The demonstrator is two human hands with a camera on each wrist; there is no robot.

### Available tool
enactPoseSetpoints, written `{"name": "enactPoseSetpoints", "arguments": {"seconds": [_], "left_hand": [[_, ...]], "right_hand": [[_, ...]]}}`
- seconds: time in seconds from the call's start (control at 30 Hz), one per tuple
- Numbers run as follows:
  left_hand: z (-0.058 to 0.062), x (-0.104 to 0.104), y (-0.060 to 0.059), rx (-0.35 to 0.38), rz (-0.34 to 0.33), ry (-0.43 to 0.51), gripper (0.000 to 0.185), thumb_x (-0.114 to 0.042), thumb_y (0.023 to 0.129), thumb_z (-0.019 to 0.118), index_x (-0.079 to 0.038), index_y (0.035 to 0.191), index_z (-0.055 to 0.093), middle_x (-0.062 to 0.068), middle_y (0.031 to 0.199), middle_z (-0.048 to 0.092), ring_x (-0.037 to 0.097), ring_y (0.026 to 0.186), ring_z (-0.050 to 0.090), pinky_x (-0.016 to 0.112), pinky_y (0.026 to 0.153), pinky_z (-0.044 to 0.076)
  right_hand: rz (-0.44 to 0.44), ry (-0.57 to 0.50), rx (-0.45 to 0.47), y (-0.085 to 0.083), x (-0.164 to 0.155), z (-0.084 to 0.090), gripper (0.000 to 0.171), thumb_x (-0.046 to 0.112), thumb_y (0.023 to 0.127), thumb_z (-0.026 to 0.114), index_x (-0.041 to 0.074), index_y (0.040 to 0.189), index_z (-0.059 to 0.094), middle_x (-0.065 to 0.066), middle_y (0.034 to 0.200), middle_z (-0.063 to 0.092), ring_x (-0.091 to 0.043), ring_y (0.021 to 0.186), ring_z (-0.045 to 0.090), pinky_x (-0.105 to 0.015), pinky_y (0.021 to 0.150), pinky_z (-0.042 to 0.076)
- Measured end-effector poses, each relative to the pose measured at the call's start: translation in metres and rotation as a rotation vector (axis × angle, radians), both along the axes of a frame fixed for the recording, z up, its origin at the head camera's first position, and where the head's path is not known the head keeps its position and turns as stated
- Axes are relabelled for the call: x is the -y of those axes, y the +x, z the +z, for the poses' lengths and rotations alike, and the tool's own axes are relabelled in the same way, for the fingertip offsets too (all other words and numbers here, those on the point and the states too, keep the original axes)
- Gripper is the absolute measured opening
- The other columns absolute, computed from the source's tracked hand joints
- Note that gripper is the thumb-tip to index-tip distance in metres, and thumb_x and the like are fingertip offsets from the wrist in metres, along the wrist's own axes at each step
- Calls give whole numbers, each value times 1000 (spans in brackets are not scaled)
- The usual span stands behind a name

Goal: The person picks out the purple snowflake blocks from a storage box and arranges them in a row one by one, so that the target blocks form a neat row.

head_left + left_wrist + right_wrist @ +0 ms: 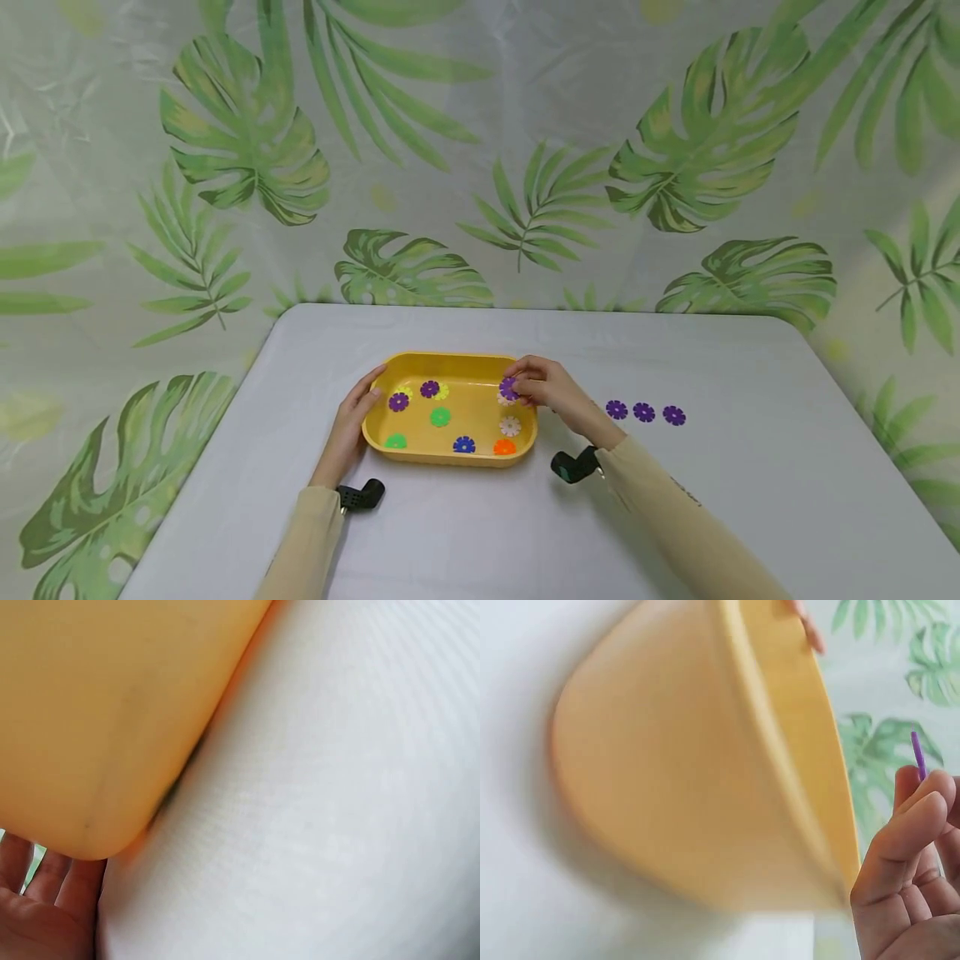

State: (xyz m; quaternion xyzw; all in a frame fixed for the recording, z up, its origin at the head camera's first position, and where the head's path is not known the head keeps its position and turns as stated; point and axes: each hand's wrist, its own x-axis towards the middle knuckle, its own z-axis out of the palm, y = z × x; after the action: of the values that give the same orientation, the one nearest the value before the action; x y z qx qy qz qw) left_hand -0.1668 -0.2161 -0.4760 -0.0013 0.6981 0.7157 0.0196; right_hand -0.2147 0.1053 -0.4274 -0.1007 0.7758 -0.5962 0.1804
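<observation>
A yellow tray (450,457) sits on the white table and holds several flower-shaped discs in purple, green, yellow, blue, orange and cream. My left hand (352,417) rests with straight fingers against the tray's left wall (97,750). My right hand (542,388) hovers over the tray's right rim and pinches a purple disc (509,387); in the right wrist view that disc (917,754) shows edge-on above my fingertips, beside the tray's outer wall (690,765).
Three purple discs (643,412) lie in a row on the table right of the tray. A leaf-patterned curtain hangs behind and around the white table (750,500).
</observation>
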Motion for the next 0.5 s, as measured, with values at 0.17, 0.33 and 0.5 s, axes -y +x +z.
{"name": "enactPoseSetpoints", "arguments": {"seconds": [0.17,0.33,0.5], "left_hand": [[-6,2,-3,1,2,8,45,-19,104,42,-11,148,37,5,156,23,23,143,13,41,114,17],[-21,6,-10,-9,18,9,44,-23,104,43,-16,147,40,1,154,26,19,143,14,39,115,16],[-27,7,-12,-21,27,-7,44,-28,103,44,-19,146,42,-1,153,28,17,142,17,38,114,18]], "right_hand": [[-34,18,-9,-5,-57,-6,25,7,96,52,-6,117,54,-9,93,60,-17,71,53,-31,69,54],[-75,15,-37,-5,-114,-12,29,8,98,52,-11,120,50,-6,90,59,-14,72,54,-30,68,53],[-143,83,-51,-2,-168,-22,33,12,100,50,-11,123,48,-5,90,59,-13,73,54,-30,67,53]]}}
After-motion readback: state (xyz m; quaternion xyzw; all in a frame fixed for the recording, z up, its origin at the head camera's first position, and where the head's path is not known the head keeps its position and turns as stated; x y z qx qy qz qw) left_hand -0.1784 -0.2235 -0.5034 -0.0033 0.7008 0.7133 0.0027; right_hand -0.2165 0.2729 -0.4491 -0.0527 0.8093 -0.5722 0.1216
